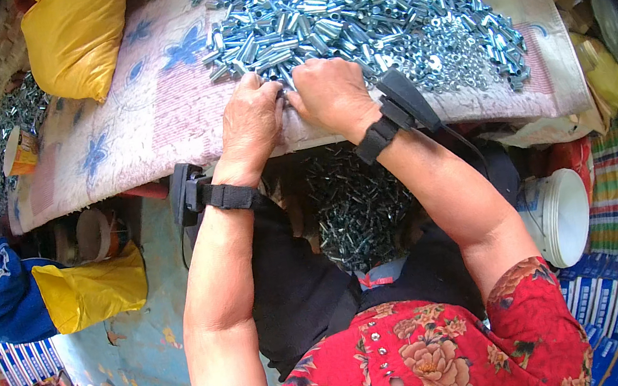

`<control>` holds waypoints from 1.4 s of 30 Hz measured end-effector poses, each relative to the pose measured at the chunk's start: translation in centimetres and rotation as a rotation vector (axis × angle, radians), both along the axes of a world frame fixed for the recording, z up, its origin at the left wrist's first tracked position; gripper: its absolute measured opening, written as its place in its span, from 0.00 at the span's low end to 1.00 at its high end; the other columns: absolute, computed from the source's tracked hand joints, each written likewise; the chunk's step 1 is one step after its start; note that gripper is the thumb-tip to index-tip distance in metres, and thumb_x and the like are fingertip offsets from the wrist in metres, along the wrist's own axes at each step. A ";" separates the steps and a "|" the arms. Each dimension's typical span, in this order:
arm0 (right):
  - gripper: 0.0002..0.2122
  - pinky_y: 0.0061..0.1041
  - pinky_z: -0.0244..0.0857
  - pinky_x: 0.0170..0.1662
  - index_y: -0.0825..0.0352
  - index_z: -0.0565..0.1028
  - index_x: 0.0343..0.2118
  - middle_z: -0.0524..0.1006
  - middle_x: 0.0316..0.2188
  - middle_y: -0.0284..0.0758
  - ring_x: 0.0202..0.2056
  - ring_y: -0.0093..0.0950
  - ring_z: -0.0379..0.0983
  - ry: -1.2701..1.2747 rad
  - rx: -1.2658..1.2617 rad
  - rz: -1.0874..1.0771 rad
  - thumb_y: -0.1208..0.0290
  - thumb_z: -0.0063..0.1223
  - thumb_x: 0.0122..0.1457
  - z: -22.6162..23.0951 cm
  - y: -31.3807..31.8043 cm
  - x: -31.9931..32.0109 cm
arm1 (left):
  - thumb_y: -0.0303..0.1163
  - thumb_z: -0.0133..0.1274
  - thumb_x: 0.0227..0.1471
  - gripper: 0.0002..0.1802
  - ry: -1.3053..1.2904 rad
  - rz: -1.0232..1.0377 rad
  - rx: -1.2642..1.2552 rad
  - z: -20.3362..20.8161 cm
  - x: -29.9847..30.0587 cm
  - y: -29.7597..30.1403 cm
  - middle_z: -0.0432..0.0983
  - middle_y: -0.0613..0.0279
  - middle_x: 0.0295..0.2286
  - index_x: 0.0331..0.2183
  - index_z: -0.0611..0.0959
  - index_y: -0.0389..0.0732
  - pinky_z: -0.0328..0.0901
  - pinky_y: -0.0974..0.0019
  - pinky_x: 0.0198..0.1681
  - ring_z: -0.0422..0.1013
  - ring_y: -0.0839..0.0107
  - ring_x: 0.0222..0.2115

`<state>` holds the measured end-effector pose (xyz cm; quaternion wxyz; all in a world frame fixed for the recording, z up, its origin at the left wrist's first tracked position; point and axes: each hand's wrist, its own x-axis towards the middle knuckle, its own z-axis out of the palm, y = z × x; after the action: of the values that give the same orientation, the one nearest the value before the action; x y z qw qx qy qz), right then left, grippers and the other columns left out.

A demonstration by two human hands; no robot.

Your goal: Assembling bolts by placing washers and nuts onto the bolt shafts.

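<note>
Both hands meet at the near edge of a heap of shiny metal sleeves [317, 16] on the table. My left hand [252, 118] is closed, with thumb and fingers pinched together. Close beside it, my right hand [331, 96] is curled shut, its thumb pointing at the left fingertips. A small metal piece seems to show between the hands, but the fingers hide most of it. Small metal nuts [435, 55] lie in a patch right of my right hand. Below the table edge, between my legs, is a mass of dark metal bolt-like pieces [358, 210].
A patterned cloth [116, 152] covers the table. A full yellow sack [78, 40] stands on its left part. White buckets [566, 218] are at the right by stacked blue-and-white boxes [600, 295]. At the left, a person in blue [7, 303] sits by a yellow sack [95, 287].
</note>
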<state>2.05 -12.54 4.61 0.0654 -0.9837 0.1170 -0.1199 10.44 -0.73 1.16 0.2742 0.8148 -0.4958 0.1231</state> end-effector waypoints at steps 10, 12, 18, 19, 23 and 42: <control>0.11 0.35 0.68 0.32 0.69 0.75 0.24 0.76 0.23 0.44 0.28 0.41 0.74 -0.070 0.039 -0.057 0.66 0.50 0.44 0.5 -1.9 0.4 | 0.28 0.54 0.47 0.13 1.206 -0.072 -0.597 0.7 0.4 3.0 0.75 0.57 0.27 0.37 0.76 0.35 0.67 0.74 0.22 0.73 0.72 0.23; 0.09 0.31 0.67 0.28 0.69 0.73 0.22 0.75 0.20 0.42 0.23 0.38 0.73 -0.295 0.195 0.030 0.67 0.51 0.44 0.5 -3.0 -1.1 | 0.27 0.52 0.48 0.14 1.372 -0.123 -0.675 1.5 -0.7 4.0 0.75 0.55 0.29 0.39 0.74 0.33 0.68 0.75 0.25 0.73 0.72 0.24; 0.02 0.11 0.53 0.20 0.69 0.72 0.24 0.68 0.16 0.22 0.18 0.09 0.60 -0.385 1.167 0.088 0.80 0.50 0.47 1.3 1.2 -11.1 | 0.25 0.47 0.51 0.16 1.784 -0.381 -0.973 2.1 -6.2 4.6 0.73 0.45 0.35 0.43 0.69 0.30 0.72 0.69 0.35 0.73 0.58 0.33; 0.02 0.10 0.52 0.20 0.69 0.72 0.25 0.68 0.16 0.21 0.18 0.08 0.59 -0.358 1.240 0.067 0.80 0.51 0.47 1.3 2.0 -12.7 | 0.25 0.47 0.51 0.16 1.793 -0.381 -0.964 2.3 -7.2 4.4 0.73 0.45 0.35 0.43 0.69 0.30 0.72 0.69 0.35 0.73 0.58 0.33; 0.03 0.09 0.51 0.18 0.68 0.72 0.25 0.67 0.16 0.21 0.18 0.06 0.59 -0.432 1.140 0.045 0.81 0.53 0.46 0.6 2.8 -16.1 | 0.25 0.47 0.50 0.14 1.864 -0.471 -0.985 2.6 -10.3 3.5 0.73 0.47 0.34 0.41 0.72 0.31 0.71 0.67 0.37 0.73 0.59 0.35; 0.04 0.10 0.51 0.18 0.67 0.71 0.25 0.67 0.14 0.23 0.16 0.07 0.57 -0.564 0.963 0.057 0.82 0.52 0.45 -0.2 0.5 -21.7 | 0.23 0.51 0.48 0.16 1.412 -0.350 -0.728 3.6 -15.7 1.4 0.74 0.57 0.30 0.41 0.74 0.32 0.66 0.75 0.31 0.72 0.73 0.28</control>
<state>-19.69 -12.02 4.37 0.5395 -0.7753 0.1101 -0.3094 -5.26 0.71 4.80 0.7853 0.4708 -0.2551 -0.3109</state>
